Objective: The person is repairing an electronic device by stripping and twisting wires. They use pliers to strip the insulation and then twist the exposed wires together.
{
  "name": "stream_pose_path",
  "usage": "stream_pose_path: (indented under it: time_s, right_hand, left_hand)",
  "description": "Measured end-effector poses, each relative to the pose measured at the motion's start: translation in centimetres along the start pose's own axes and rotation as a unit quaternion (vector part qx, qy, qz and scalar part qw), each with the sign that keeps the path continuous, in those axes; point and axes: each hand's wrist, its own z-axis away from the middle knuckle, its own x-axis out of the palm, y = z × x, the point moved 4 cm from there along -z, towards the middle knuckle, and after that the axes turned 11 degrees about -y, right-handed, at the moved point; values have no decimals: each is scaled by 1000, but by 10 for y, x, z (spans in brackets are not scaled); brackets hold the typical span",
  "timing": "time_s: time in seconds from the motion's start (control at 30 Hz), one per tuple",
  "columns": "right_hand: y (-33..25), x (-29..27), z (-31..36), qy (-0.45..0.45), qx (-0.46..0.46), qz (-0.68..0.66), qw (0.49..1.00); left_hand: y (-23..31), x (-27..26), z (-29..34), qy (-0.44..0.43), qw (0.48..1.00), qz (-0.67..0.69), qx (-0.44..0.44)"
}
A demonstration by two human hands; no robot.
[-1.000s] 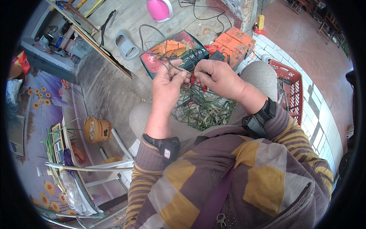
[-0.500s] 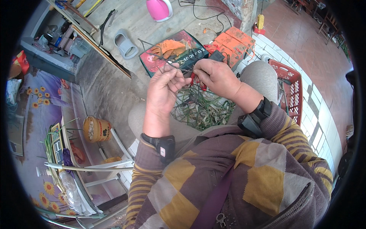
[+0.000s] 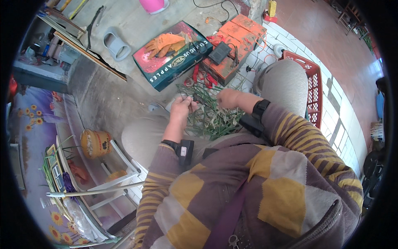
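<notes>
Concrete flooring (image 3: pixel 99 95) is bordered by white tiles (image 3: pixel 346 114), with a dark green and red cardboard box (image 3: pixel 174 64) set before the knees. Both hands have been lowered, and the thin dark cord is no longer raised over the box; handling now seems centred just above a loose heap of long green leaves (image 3: pixel 217 120) between the legs. On the left hand (image 3: pixel 181 110), thumb and fingers are pinched together; the right hand (image 3: pixel 229 98) is curled, its grip hidden.
</notes>
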Motion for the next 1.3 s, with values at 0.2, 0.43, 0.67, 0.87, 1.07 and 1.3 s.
stream_pose_path:
  time_s: [0.2, 0.43, 0.67, 0.87, 1.07, 1.3]
  right_hand:
    - [66, 3, -17, 25, 168, -90, 981]
    - [94, 11, -39, 79, 205, -209, 953]
    - [107, 1, -113, 145, 71, -302, 939]
    - [100, -17, -151, 143, 92, -759, 628]
    - [93, -35, -169, 192, 114, -837, 499]
    - [129, -112, -96, 248, 67, -794, 552]
  left_hand:
    - [-63, 3, -28, -38, 984, 59, -166]
    - [-24, -19, -46, 82, 851, -503, -128]
    - [80, -61, -47, 40, 939, -333, 76]
    - [114, -72, -55, 53, 986, -22, 155]
    - [127, -73, -54, 75, 984, -33, 156]
    - [119, -74, -54, 93, 980, -51, 167]
